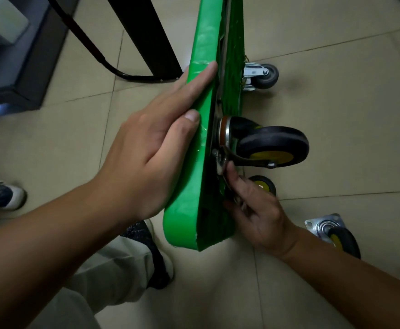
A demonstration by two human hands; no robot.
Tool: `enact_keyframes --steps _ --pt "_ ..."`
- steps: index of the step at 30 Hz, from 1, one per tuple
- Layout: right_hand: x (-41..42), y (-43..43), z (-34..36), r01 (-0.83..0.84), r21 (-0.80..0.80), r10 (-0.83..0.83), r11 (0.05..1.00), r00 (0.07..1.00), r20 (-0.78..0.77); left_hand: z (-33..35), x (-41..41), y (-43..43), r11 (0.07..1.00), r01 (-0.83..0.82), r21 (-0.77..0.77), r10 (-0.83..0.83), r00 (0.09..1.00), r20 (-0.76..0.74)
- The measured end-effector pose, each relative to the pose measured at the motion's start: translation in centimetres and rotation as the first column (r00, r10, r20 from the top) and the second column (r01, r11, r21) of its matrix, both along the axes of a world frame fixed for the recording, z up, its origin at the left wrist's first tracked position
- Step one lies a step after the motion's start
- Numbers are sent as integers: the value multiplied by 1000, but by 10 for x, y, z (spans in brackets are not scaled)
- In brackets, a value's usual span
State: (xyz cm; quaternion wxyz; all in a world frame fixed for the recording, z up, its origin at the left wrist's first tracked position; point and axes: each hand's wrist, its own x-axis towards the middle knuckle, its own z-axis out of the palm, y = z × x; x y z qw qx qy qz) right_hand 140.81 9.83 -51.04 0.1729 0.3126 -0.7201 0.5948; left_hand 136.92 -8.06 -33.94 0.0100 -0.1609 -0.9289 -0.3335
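Between our hands, the green cart deck (201,96) stands on edge. Our left hand (151,148) presses flat against it, fingers straight. Our right hand (253,210) grips a wrench (220,162) at the base of the black wheel (272,146).

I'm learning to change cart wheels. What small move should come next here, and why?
Likely a short turn of the wrench: the right hand grips it at the mounting plate of the black caster, and the left hand presses flat on the green cart deck, steadying it on edge.
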Motion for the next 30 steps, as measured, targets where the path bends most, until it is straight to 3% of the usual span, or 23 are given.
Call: enact_keyframes --steps 5,12,17,19,25,30 --pt "11 -19 5 -22 -87 32 996 993 113 -2 -2 -2 1000 8 4 -8 1000 8" --pt "21 -21 3 111 52 -114 992 992 61 4 -1 1 995 68 68 -68 998 -8" --pt "-10 3 1 289 277 -239 917 950 -199 4 -3 2 995 82 63 -82 997 -2" --pt "-19 13 -2 290 319 -220 903 946 -237 4 -3 3 996 78 53 -78 997 -7" --pt "-13 9 -2 44 294 -43 955 999 -11 3 -4 1 994 79 78 -79 997 4" --pt "23 -9 14 -47 115 13 992 961 275 3 -3 2 994 64 89 -66 998 19"
